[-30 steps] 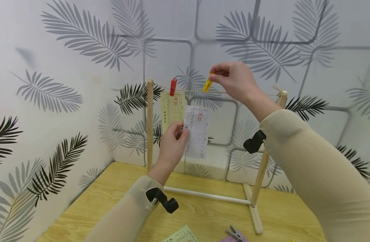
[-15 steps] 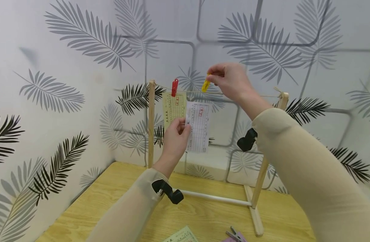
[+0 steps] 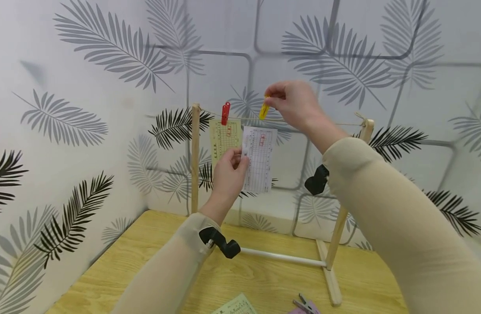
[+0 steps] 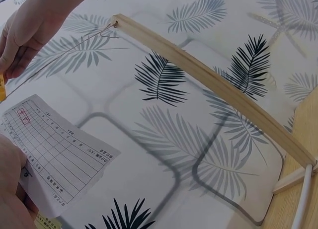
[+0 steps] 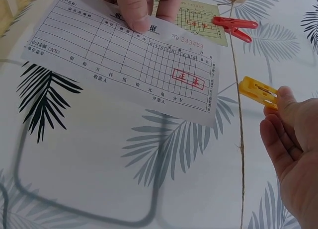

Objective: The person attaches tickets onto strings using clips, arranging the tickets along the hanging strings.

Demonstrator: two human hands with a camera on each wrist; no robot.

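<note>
A white receipt slip [image 3: 259, 163] with a red stamp is pinched along its left edge by my left hand [image 3: 228, 176]. The slip hangs upright just below the string [image 5: 241, 154], its top edge apart from it. My right hand [image 3: 293, 104] pinches a yellow clothespin [image 3: 264, 110] at its handle end, and the clothespin's tip points down at the string. In the right wrist view the clothespin's tip lies beside or over the string; whether it grips it I cannot tell. To the left, a red clothespin [image 3: 225, 113] holds a yellow-green slip [image 3: 225, 135] on the string, partly hidden by my left hand.
The string is tied between two wooden posts, a left post [image 3: 195, 161] and a right post [image 3: 338, 231], joined low by a white rod [image 3: 283, 257]. On the wooden table [image 3: 146, 253] lie a green slip [image 3: 238, 305] and a grey clothespin [image 3: 304, 304] on purple paper. A patterned wall stands behind.
My left hand has raised the white slip closer to the string and slightly right. The right hand with the yellow clothespin has shifted a little left.
</note>
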